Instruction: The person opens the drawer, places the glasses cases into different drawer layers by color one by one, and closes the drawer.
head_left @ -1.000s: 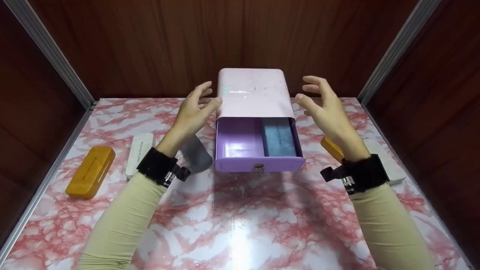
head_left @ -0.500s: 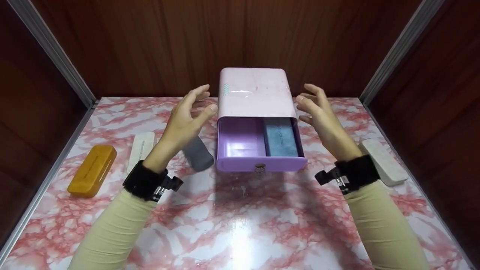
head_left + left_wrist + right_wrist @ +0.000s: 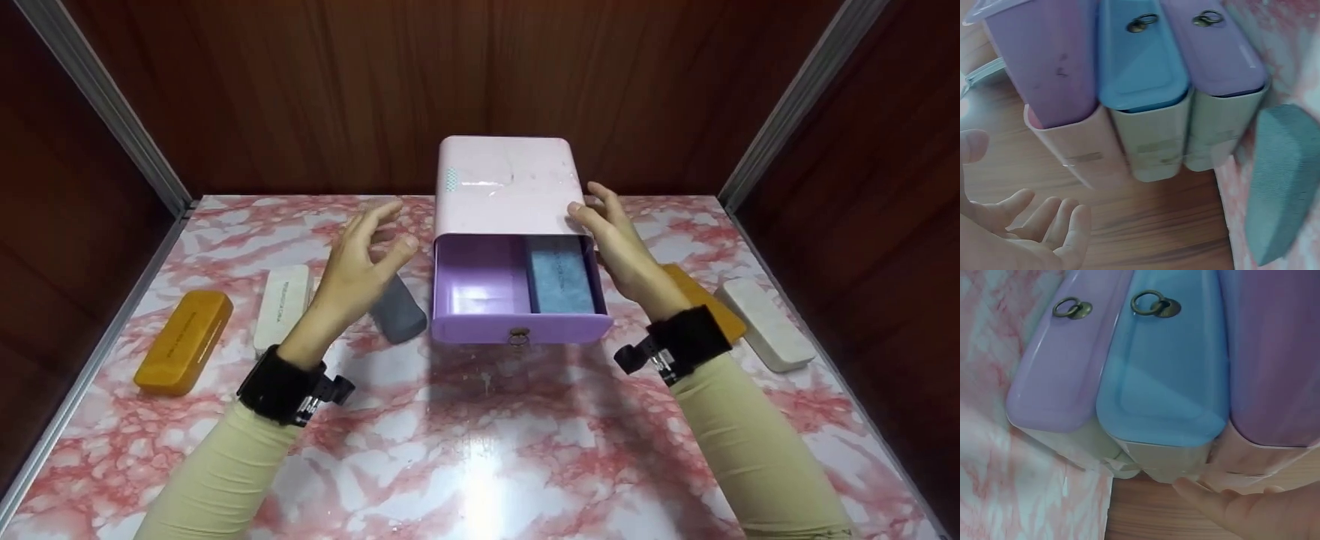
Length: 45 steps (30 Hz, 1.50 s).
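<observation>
A drawer cabinet with a pale pink top [image 3: 510, 184] stands before me, its upper purple drawer [image 3: 480, 330] pulled out. Inside that drawer, on the right, lies a blue glasses case [image 3: 561, 279]. My right hand [image 3: 622, 247] rests against the cabinet's right side, thumb at the upper edge; in the right wrist view the hand [image 3: 1264, 512] lies along the side wall. My left hand [image 3: 356, 266] hovers left of the cabinet, apart from it, fingers loosely bent and holding nothing. Below, a blue drawer [image 3: 1165, 371] and another purple drawer [image 3: 1067, 365] are closed, with ring pulls.
On the left lie an orange glasses case [image 3: 184, 343], a white one [image 3: 283, 306] and a grey one [image 3: 399, 311]. An orange case [image 3: 701, 304], partly behind my right wrist, and another white case [image 3: 766, 324] lie on the right. Wooden panels [image 3: 375, 90] enclose the marbled table [image 3: 465, 442].
My right hand has moved inward from beside the cabinet to touch its right side. My left hand has drawn back, down and to the left. The drawer looks unchanged.
</observation>
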{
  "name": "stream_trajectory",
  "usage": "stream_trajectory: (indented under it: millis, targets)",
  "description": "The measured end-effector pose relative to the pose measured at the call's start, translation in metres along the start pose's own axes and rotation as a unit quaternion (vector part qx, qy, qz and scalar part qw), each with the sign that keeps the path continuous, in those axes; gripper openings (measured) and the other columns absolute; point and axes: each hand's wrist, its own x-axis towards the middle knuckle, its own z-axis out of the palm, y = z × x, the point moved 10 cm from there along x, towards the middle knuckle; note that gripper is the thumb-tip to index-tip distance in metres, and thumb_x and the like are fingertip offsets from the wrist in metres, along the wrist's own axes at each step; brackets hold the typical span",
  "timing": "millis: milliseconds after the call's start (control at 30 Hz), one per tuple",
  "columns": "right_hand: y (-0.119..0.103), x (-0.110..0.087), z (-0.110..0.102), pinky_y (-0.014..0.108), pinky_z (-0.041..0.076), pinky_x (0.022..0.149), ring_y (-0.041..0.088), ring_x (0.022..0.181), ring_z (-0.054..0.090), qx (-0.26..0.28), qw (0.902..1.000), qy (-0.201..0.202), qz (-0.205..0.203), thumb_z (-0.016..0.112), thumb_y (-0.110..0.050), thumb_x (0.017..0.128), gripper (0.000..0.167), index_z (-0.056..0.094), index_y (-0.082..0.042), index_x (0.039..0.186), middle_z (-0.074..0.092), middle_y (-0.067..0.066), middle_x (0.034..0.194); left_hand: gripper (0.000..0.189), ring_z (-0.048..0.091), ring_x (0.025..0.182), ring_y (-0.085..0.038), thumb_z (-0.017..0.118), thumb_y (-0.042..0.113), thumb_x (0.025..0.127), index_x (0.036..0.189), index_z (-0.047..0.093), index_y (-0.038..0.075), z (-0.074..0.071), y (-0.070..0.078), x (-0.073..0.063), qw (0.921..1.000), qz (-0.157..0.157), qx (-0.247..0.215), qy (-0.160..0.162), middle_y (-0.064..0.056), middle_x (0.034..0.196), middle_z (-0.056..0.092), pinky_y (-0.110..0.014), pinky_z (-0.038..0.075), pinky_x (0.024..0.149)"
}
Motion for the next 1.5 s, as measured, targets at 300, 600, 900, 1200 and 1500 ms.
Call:
stream_trajectory:
  millis: [300,600,900,1200,1500]
  targets:
    - [0.005,0.005,0.009,0.045,0.042,0.117,0.03,0.14,0.047,0.026,0.9991,-0.024,0.022,0.056,-0.045,0.103,0.085,0.01,-0.023,0.171,0.025,0.013,0.17,0.06,0.054,0.135,-0.036,0.066,0.033,0.103,0.157,0.05,0.015,0.013,-0.042,-0.013,0.9973,-0.06,0.041,-0.012,-0.013,0.153,0.053,-0.053,0.046,0.115]
    - [0.007,0.008,0.013,0.039,0.048,0.105,0.029,0.126,0.055,0.015,0.9994,-0.029,0.007,0.057,-0.042,0.104,0.08,0.014,-0.022,0.17,0.035,0.017,0.157,0.063,0.045,0.143,-0.04,0.066,0.035,0.103,0.158,0.048,0.01,0.024,-0.079,-0.021,0.9914,-0.093,0.092,-0.009,-0.017,0.158,0.048,-0.058,0.039,0.119]
    - [0.007,0.008,0.012,0.039,0.05,0.102,0.028,0.121,0.058,0.012,0.9995,-0.03,0.002,0.056,-0.041,0.104,0.079,0.015,-0.022,0.169,0.04,0.018,0.153,0.067,0.033,0.143,-0.051,0.065,0.032,0.099,0.161,0.046,0.018,0.042,-0.101,-0.025,0.9733,-0.096,0.203,-0.049,-0.021,0.164,0.037,-0.07,0.035,0.114]
    - [0.008,0.009,0.012,0.038,0.05,0.102,0.028,0.122,0.057,0.005,0.9996,-0.028,-0.002,0.056,-0.043,0.104,0.08,0.015,-0.022,0.169,0.04,0.018,0.152,0.066,0.018,0.151,-0.053,0.065,0.037,0.096,0.158,0.05,0.02,0.067,-0.117,-0.035,0.9447,-0.099,0.293,-0.109,-0.022,0.172,0.021,-0.076,0.034,0.111]
    - [0.009,0.01,0.011,0.038,0.05,0.102,0.027,0.121,0.057,0.01,0.9996,-0.027,-0.006,0.056,-0.041,0.104,0.077,0.018,-0.021,0.168,0.04,0.017,0.151,0.041,0.03,0.14,-0.065,0.071,0.031,0.097,0.132,0.064,0.011,0.063,-0.116,-0.038,0.9514,-0.082,0.285,-0.082,-0.032,0.162,0.026,-0.077,0.043,0.105]
